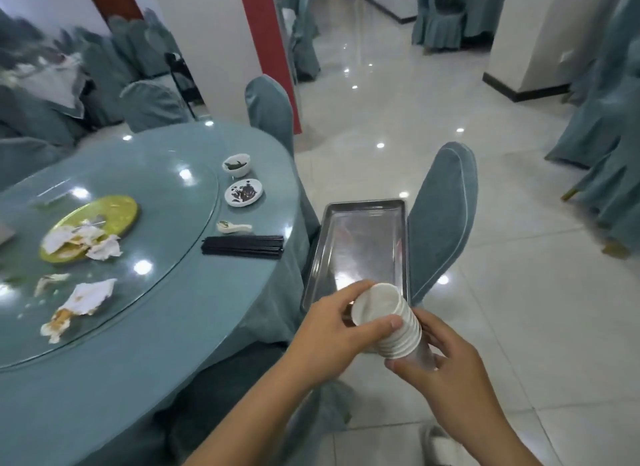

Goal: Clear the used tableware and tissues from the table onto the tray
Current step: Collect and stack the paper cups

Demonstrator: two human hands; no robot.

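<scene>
Left hand (332,337) and right hand (440,358) both curl around a tilted stack of cups (384,320) over the near end of the tray (363,243).
Just beside it, the table (242,285) carries tissues (86,297), chopsticks (242,246), a spoon (232,226), a saucer (243,192) and a bowl (237,164).

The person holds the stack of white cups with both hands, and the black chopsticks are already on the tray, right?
Not quite. The left hand and right hand do hold the stack of white cups, but the black chopsticks lie on the table, near the spoon, not on the tray. The head view shows it.
</scene>
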